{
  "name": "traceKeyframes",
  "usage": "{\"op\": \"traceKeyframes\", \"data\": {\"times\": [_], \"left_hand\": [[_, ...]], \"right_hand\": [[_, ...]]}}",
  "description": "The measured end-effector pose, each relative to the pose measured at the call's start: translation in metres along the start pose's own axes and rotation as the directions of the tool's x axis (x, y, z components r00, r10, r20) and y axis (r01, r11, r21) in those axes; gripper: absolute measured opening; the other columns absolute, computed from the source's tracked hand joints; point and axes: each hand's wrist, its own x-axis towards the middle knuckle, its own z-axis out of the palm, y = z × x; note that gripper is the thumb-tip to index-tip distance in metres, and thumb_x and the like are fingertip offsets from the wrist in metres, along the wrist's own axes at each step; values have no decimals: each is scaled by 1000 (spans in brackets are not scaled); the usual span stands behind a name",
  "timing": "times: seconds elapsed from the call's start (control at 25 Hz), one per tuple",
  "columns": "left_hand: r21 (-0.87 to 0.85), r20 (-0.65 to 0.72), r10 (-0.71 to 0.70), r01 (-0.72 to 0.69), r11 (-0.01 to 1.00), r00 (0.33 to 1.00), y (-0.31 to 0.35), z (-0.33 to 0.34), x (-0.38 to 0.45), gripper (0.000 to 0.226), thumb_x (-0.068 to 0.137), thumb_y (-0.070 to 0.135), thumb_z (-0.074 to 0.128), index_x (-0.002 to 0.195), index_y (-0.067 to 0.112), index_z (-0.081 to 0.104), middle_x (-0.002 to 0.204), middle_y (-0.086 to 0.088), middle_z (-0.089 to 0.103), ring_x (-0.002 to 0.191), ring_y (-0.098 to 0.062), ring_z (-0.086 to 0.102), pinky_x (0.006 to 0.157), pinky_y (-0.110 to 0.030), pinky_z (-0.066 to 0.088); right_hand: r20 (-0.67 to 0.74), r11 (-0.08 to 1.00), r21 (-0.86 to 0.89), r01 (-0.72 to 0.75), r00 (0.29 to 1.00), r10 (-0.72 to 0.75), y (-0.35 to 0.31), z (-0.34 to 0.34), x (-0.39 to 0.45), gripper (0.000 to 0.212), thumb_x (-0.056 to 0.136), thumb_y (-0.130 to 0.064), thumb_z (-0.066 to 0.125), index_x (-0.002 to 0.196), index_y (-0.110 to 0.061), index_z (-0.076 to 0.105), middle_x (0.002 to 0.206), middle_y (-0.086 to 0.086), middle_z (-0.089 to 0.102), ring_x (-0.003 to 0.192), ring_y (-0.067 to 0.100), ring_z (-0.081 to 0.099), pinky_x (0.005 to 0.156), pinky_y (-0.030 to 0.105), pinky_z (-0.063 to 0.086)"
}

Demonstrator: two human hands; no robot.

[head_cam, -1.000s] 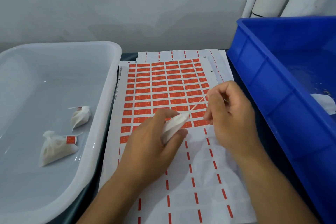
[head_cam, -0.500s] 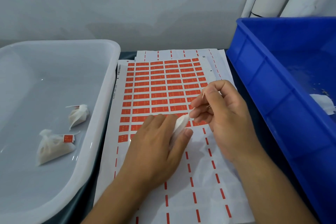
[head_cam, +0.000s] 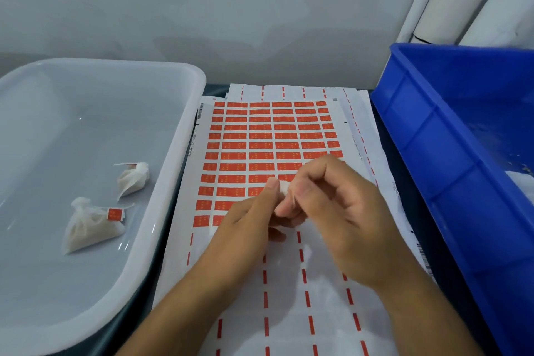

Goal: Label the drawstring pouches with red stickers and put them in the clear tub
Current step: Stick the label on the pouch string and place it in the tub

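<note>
Pinching a small white pouch [head_cam: 282, 187] between them, left hand [head_cam: 248, 220] and right hand [head_cam: 335, 208] meet over the sticker sheet [head_cam: 260, 141]; two pouches [head_cam: 92, 225] lie in the tub [head_cam: 179, 153].

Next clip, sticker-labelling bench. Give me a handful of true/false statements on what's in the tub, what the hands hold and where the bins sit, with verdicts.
1. Two drawstring pouches lie in the clear tub. True.
2. The blue bin stands left of the sticker sheet. False: it stands on the right.
3. Both hands, left hand and right hand, hold a small white pouch over the sheet. True.
4. The sheet's near rows are full of red stickers. False: they are peeled bare.
</note>
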Motion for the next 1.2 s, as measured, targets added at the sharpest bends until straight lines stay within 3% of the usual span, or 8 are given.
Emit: {"op": "traceKeyframes", "data": {"times": [0.12,0.32,0.48,0.6,0.72,0.8,0.92,1.2], "left_hand": [[-295,111,-21,53,954,994,3,-9,-1,45,107,52,33,124,32,69,125,0,72,120,-20,66,104,-44,51],[-497,34,-45,56,866,998,4,-18,2,35,106,35,46,114,17,75,124,-17,69,120,-34,65,105,-59,49],[-571,-54,-108,58,819,993,6,-20,1,41,104,31,38,100,11,74,111,-16,73,111,-31,69,94,-44,58],[-317,-144,-137,85,944,980,6,-14,-1,45,98,62,38,116,32,66,109,2,76,108,-22,71,101,-44,53],[92,-173,39,-23,995,984,7,-13,-5,48,82,76,36,107,46,64,101,31,69,99,9,65,69,-8,53],[353,-188,159,-84,932,969,4,-15,-5,46,82,78,37,101,45,64,100,29,64,100,17,55,56,1,44],[663,-169,296,-113,740,940,-2,-20,1,46,81,76,35,86,41,63,95,29,53,99,10,47,60,-9,41],[828,-48,367,-168,535,929,-9,-19,3,59,94,75,21,86,37,64,87,27,49,87,1,49,69,-14,39]], "right_hand": [[108,986,-166,-20,993,38,3,9,-2,13,103,-30,54,102,-21,65,93,-11,73,93,13,72,78,28,61],[132,963,-266,-52,987,90,10,14,-1,9,101,-40,54,99,-38,62,95,-20,71,93,5,71,82,19,58],[168,967,-131,-220,956,240,11,8,2,9,102,-36,56,95,-37,63,95,-15,74,89,10,74,77,20,59],[118,952,-38,-305,944,308,11,3,5,11,98,-43,56,96,-38,65,95,-11,76,84,13,75,74,21,60],[28,942,10,-335,942,335,12,2,7,14,96,-46,55,98,-36,64,96,-12,76,85,12,76,75,21,61],[-35,940,-64,-334,942,332,14,2,7,14,98,-46,54,98,-35,62,95,-17,74,84,8,75,73,19,60],[-56,930,-188,-316,949,311,15,1,4,14,101,-43,54,95,-34,62,88,-16,73,82,5,74,73,23,61],[14,936,-155,-317,946,323,10,-3,3,20,102,-37,57,85,-31,66,72,-9,69,66,8,66,63,18,52]]}}
